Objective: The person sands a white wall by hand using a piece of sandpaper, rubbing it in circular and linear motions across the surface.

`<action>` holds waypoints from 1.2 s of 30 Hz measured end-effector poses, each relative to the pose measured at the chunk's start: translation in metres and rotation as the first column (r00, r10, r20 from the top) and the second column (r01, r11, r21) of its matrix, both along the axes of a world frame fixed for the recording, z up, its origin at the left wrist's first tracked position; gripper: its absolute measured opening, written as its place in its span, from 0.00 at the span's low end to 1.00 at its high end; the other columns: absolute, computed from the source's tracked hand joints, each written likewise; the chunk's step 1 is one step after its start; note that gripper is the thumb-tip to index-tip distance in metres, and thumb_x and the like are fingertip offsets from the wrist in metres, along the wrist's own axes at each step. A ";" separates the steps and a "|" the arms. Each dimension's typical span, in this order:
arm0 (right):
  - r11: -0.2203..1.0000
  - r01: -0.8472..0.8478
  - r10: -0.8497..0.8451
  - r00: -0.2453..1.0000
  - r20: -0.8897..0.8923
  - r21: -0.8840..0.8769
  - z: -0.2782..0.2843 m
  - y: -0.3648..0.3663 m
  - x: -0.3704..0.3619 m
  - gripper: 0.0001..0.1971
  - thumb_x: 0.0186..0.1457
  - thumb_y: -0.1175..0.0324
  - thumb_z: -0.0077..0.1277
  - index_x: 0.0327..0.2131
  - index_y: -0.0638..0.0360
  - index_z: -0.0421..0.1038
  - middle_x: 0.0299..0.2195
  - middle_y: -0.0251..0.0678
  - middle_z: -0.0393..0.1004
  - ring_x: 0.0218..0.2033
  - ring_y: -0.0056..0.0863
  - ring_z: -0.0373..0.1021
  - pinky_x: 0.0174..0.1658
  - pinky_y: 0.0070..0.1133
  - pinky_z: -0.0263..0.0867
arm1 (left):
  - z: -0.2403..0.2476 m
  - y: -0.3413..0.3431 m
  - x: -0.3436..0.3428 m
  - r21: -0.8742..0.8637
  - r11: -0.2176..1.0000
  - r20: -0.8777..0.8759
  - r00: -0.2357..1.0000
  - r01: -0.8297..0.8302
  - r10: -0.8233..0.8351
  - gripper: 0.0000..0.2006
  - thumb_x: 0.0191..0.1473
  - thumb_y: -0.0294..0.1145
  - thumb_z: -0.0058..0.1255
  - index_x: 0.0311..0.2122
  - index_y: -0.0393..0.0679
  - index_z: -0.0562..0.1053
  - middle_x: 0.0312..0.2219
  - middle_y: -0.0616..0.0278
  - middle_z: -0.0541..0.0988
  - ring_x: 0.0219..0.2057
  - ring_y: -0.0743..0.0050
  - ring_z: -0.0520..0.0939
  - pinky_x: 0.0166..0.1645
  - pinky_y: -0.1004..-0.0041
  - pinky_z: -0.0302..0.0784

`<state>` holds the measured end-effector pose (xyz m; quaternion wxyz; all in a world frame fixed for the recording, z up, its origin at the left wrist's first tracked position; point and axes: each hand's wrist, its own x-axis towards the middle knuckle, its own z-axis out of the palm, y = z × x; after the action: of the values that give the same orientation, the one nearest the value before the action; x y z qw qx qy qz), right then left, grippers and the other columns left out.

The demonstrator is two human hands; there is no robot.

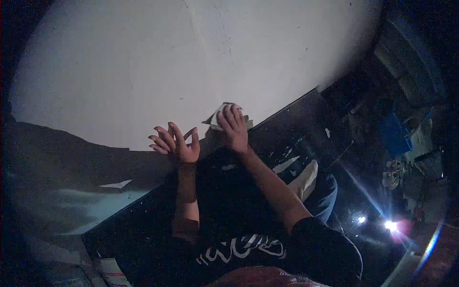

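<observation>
My left hand (176, 145) is held up over the ragged lower edge of a large white surface (134, 86). Its fingers are spread and nothing is in them. To its right, my right hand (234, 128) lies with its fingers together over a small pale flat piece (214, 119) with dark edges. The fingers cover much of that piece, so its kind does not show. It sits at the border between the white surface and the dark area in front of me.
A thin white scrap (116, 184) lies on the dark area at left. More pale scraps (286, 164) lie right of my right forearm. A blue object (396, 134) stands at the far right, and a bright light (391, 225) shines at lower right.
</observation>
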<state>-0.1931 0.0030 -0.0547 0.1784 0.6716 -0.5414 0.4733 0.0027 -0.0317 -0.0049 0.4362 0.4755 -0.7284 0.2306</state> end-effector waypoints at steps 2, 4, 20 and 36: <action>0.997 0.051 -0.054 0.998 0.044 0.062 -0.013 0.003 -0.008 0.27 0.61 0.64 0.44 0.63 0.59 0.60 0.67 0.56 0.49 0.68 0.56 0.46 0.66 0.47 0.47 | 0.004 0.001 0.002 0.008 1.000 0.010 1.000 -0.003 0.003 0.42 0.55 0.58 0.53 0.68 0.47 0.54 0.69 0.44 0.41 0.69 0.37 0.28 0.67 0.38 0.20; 0.976 0.205 -0.161 0.911 0.380 -0.078 -0.019 -0.007 -0.030 0.25 0.64 0.68 0.41 0.64 0.60 0.58 0.67 0.55 0.47 0.69 0.53 0.44 0.67 0.43 0.47 | 0.011 0.003 0.001 -0.019 1.000 0.073 0.997 -0.021 0.022 0.42 0.54 0.59 0.54 0.68 0.49 0.55 0.70 0.45 0.41 0.69 0.37 0.27 0.67 0.38 0.19; 0.989 0.095 -0.106 0.990 0.091 0.117 -0.018 0.043 -0.047 0.30 0.57 0.64 0.47 0.64 0.56 0.58 0.68 0.52 0.48 0.69 0.54 0.44 0.68 0.43 0.46 | 0.057 0.026 -0.036 -0.035 0.999 -0.052 0.999 0.015 -0.017 0.42 0.54 0.59 0.54 0.68 0.49 0.56 0.69 0.44 0.44 0.69 0.34 0.30 0.65 0.34 0.21; 0.974 0.070 -0.072 0.997 0.003 0.215 -0.034 0.039 0.007 0.32 0.53 0.70 0.52 0.63 0.52 0.60 0.68 0.51 0.47 0.70 0.53 0.42 0.68 0.44 0.44 | 0.042 0.037 -0.018 0.062 0.998 -0.078 0.996 -0.028 0.033 0.56 0.48 0.68 0.56 0.70 0.44 0.43 0.68 0.34 0.31 0.67 0.33 0.20 0.63 0.33 0.16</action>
<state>-0.1860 0.0422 -0.0889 0.1187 0.6647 -0.6141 0.4087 -0.0156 0.0056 0.0375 0.4465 0.5085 -0.7097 0.1960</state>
